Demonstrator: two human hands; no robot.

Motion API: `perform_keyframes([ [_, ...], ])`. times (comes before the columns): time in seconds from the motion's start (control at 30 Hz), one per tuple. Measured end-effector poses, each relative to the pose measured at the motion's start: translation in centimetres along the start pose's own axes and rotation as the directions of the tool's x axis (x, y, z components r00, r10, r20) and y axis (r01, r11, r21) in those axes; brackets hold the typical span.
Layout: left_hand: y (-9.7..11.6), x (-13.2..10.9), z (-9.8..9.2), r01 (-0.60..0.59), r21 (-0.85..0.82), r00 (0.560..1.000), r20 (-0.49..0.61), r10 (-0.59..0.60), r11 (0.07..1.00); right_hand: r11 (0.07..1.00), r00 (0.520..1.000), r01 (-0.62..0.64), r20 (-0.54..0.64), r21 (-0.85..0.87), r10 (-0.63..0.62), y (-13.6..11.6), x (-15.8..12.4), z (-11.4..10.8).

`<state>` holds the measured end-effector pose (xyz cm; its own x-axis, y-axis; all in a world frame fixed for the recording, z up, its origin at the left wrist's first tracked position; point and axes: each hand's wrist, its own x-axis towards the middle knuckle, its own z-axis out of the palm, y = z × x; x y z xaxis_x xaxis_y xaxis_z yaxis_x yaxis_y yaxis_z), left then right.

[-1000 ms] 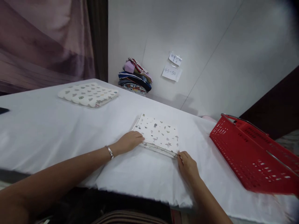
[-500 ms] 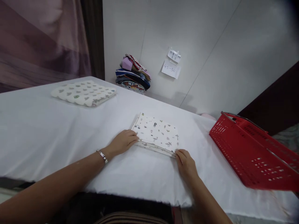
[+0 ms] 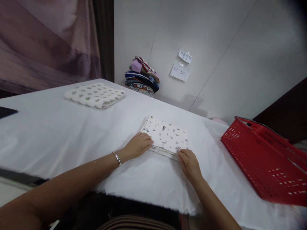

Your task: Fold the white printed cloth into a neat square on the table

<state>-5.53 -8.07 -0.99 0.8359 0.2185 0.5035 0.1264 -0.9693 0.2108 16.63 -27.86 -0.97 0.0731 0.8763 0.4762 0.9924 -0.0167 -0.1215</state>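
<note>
Folded cloth (image 3: 165,132): on table (image 3: 148,183), near me. My right fingers (image 3: 183,154) pinching near-right edge; left fingers (image 3: 146,141) against near-left corner, grip I cannot tell. Light, even hold should keep layers square.

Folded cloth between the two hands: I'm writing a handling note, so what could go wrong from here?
Several layers show along the near edge of the folded cloth; they could slide out of line if the left hand and right hand, at either end of that edge, pull unevenly.

The white table cover beneath is wrinkled, so it might shift if the cloth is dragged.
</note>
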Motion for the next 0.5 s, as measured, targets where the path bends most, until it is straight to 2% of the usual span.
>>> perform_keyframes([
  [0.23, 1.5, 2.1, 0.9, -0.024, 0.017, 0.996, 0.09, 0.023, 1.0, 1.0, 0.999, 0.002, 0.045, 0.001, -0.002, -0.4, 1.7, 0.8],
  [0.5, 1.3, 1.7, 1.7, -0.028, -0.008, 0.999, 0.033, 0.028, 1.0, 0.998, 0.999, -0.001, -0.047, 0.059, 0.004, -0.1, 1.4, 1.3],
])
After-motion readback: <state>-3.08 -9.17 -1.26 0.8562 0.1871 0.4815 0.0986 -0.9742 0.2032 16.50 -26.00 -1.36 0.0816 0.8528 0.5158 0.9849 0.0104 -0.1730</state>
